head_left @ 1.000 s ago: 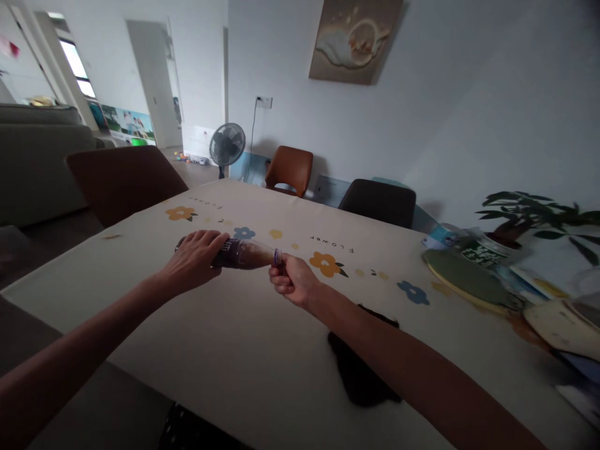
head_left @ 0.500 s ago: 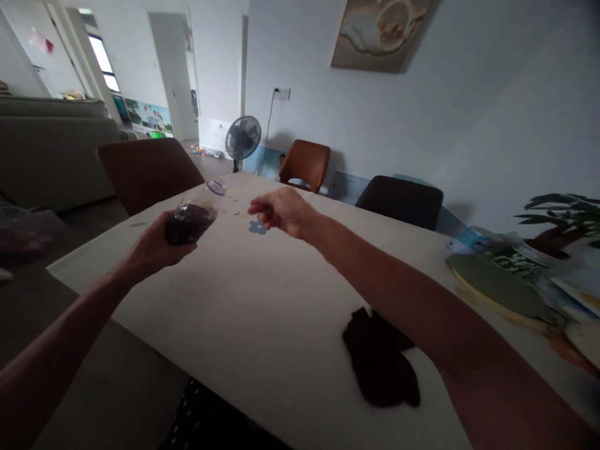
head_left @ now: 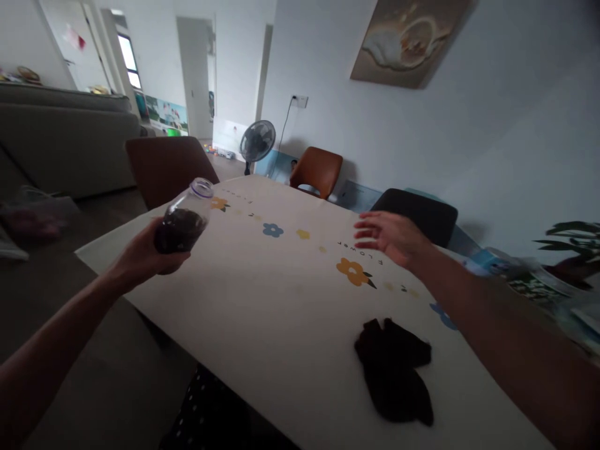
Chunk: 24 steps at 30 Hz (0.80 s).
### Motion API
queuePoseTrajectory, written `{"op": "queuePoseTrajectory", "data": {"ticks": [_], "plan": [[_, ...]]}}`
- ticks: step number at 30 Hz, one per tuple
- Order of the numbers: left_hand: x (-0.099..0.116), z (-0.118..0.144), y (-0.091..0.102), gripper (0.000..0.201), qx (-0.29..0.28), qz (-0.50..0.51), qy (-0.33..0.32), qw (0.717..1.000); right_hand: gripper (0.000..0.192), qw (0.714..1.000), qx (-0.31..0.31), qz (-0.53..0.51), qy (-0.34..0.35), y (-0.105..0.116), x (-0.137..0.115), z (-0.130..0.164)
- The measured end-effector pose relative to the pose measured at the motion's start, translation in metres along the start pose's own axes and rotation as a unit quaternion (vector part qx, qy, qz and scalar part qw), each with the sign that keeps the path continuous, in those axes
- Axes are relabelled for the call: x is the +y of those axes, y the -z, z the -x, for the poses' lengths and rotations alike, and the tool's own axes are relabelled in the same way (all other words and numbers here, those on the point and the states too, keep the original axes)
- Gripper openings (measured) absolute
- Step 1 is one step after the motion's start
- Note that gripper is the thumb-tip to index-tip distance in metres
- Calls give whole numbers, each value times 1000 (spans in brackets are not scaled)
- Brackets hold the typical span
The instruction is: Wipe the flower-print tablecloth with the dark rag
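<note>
My left hand [head_left: 140, 253] is wrapped round the lower part of a clear plastic bottle [head_left: 185, 219], tilted to the right over the table's left side. Dark liquid fills roughly its lower half, and no cap shows on its mouth. Over the far side of the table, my right hand [head_left: 389, 237] is raised with fingers stretched out and slightly apart, holding nothing. Below it, the pale tablecloth [head_left: 281, 300] carries printed orange, blue and yellow flowers. A dark cloth item [head_left: 396, 372], perhaps socks, lies nearer me, left of my right forearm.
Chairs stand around the table: a brown one [head_left: 169, 165] at left, an orange-brown one [head_left: 319, 169] at the far side, a black one [head_left: 417, 209] at right. A fan [head_left: 257, 140] is beyond the far corner. A potted plant [head_left: 567, 262] stands at right.
My right hand has swung from near the bottle's mouth to the right, and its curled fingers have opened out. The bottle stays in my left hand. The view has shifted somewhat.
</note>
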<state>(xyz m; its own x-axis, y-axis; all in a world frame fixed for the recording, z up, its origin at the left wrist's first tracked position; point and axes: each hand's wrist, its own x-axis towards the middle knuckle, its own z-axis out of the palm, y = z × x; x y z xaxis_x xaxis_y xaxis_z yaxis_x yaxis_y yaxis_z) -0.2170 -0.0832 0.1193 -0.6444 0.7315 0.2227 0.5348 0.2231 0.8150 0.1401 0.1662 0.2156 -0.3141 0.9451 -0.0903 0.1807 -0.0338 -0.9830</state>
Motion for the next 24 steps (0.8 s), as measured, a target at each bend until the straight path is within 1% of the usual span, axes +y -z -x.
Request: {"op": "queuePoseTrajectory", "data": {"ticks": [1, 2, 3, 5, 8, 10, 11, 13, 15, 19, 24], "plan": [[1, 1, 0, 77, -5, -20, -4, 1000, 13, 999, -15, -2, -32, -10, 8, 3], [1, 3, 0, 75, -10, -42, -13, 999, 16, 997, -43, -7, -71, -23, 16, 6], [1, 4, -1, 74, -15, -63, -27, 998, 18, 991, -76, -16, -107, -38, 24, 11], [0, 8, -5, 72, -36, -96, -70, 992, 24, 976, -141, -54, -156, -72, 38, 22], [-3, 12, -14, 66, -61, -128, -142, 980, 32, 944, -234, -111, -205, -118, 48, 41], [-3, 14, -20, 61, -74, -148, -186, 968, 36, 926, -273, -135, -224, -139, 48, 52], [-2, 14, -23, 59, -78, -161, -204, 962, 37, 920, -282, -144, -232, -145, 47, 56], [3, 15, -29, 55, -87, -191, -232, 950, 38, 916, -281, -158, -241, -153, 44, 62], [9, 15, -33, 52, -88, -231, -249, 937, 37, 917, -273, -167, -240, -156, 43, 65], [19, 14, -37, 54, -85, -291, -290, 908, 31, 919, -262, -182, -232, -155, 45, 65], [23, 13, -38, 57, -61, -325, -319, 888, 23, 917, -258, -202, -230, -153, 49, 60]]}}
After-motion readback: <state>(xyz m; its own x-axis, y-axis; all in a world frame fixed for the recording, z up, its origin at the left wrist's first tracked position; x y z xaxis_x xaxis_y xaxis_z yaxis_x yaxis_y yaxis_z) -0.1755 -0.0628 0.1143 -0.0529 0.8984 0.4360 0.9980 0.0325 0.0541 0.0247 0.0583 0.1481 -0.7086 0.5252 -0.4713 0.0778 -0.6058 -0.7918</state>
